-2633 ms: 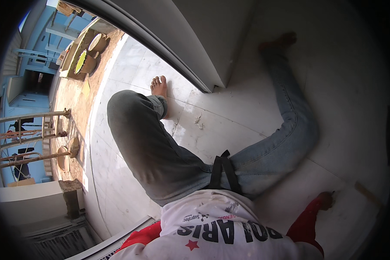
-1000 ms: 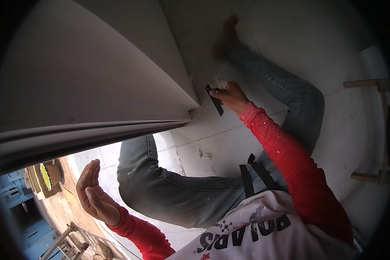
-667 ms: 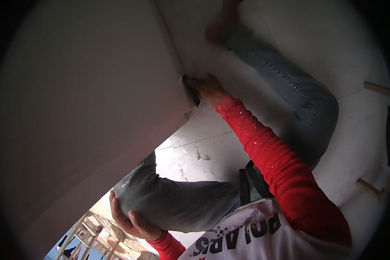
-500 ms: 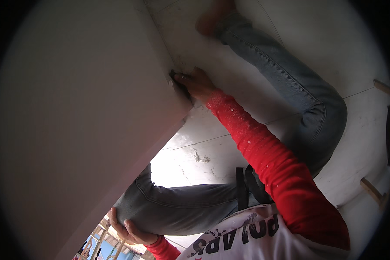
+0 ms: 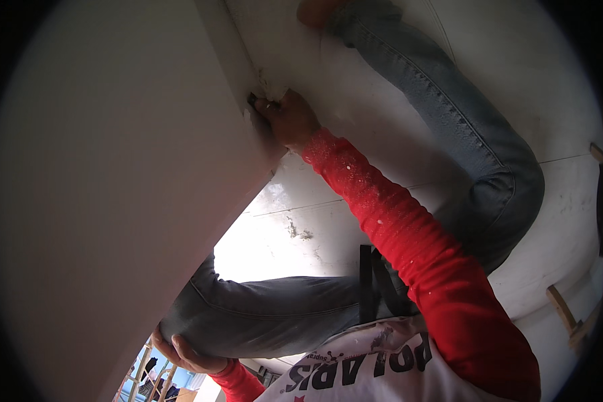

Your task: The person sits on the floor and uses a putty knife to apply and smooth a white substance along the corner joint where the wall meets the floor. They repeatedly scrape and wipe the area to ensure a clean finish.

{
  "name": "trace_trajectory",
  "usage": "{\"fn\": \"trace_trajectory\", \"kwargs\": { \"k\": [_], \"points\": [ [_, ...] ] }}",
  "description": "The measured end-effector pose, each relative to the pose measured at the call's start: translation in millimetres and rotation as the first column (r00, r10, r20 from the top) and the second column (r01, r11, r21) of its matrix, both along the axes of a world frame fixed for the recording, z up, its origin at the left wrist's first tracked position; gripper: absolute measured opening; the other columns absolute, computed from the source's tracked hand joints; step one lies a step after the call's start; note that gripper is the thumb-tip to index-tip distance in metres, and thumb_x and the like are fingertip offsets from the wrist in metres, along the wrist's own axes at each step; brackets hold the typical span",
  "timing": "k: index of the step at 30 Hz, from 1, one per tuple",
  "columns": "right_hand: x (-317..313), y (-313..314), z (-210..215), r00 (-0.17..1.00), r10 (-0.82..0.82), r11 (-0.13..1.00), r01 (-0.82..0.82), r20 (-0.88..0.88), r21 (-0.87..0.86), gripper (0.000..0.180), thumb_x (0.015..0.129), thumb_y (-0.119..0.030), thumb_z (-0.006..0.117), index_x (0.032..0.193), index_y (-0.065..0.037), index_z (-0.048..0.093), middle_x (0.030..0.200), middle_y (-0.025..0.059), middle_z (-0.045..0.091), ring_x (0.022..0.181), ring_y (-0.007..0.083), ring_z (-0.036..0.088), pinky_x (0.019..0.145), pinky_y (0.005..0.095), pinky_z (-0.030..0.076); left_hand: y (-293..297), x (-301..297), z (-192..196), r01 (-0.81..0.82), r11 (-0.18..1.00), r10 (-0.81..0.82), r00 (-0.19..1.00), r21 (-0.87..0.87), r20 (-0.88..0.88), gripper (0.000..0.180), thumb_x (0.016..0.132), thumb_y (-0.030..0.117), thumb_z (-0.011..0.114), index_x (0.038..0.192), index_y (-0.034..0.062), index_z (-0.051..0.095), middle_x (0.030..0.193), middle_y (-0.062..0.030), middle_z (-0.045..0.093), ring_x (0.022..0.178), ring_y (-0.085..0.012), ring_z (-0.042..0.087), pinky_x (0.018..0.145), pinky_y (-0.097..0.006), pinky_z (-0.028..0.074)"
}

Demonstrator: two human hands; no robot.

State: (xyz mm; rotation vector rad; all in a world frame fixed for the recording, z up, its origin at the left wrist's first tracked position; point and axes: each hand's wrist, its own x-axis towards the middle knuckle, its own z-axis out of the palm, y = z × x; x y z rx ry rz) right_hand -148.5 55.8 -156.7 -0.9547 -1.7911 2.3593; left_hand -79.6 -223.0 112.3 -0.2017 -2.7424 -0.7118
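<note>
My right hand [image 5: 290,120] is closed around a flat dark tool, which looks like a putty knife [image 5: 252,98]. The tool lies against the foot of the pale wall [image 5: 114,167], close to its lower corner. Its blade is blurred and partly covered by my fingers. Crumbs of whitish filler [image 5: 269,84] show at the joint just beyond my knuckles. At the lower left, my left hand [image 5: 193,355] rests cupped on my bent knee [image 5: 194,318], thumb and fingers apart, holding no tool.
My legs in grey jeans [image 5: 442,107] are spread over the pale tiled floor [image 5: 328,228]. Scraped bits [image 5: 298,231] lie on it in the bright patch. Wooden pieces [image 5: 561,308] stand at the right rim. Past the wall's edge at lower left are wooden poles [image 5: 141,372].
My right hand with the putty knife has shifted slightly up and left along the wall foot. The whole view has moved a little; my left hand stays on the knee.
</note>
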Motion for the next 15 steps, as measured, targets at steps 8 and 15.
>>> {"fn": "trace_trajectory", "kwargs": {
  "k": [8,15],
  "points": [
    [9,-7,17,0.999,0.006,1.000,-0.006,0.047,-0.006,0.034,0.100,-0.021,0.057,0.125,0.003,0.061,0.116,0.0122,0.070,0.107,0.0205,0.064,0.096,0.0340,0.048,1,1,3,-0.008,1.000,0.008,1.000,-0.005,-0.008,0.057,0.093,0.034,0.039,0.134,-0.0014,0.056,0.136,-0.0184,0.056,0.133,-0.0314,0.047,0.116,-0.048,0.028],
    [45,-50,0,0.914,-0.258,0.949,0.300,-0.314,0.094,0.032,0.101,-0.025,0.057,0.117,0.002,0.064,0.105,0.0137,0.073,0.098,0.0230,0.068,0.086,0.0369,0.051,4,-1,3,0.015,1.000,-0.015,1.000,-0.006,-0.012,0.054,0.093,0.030,0.042,0.134,-0.0020,0.055,0.135,-0.0184,0.057,0.130,-0.0307,0.049,0.115,-0.048,0.028]
  ]
}}
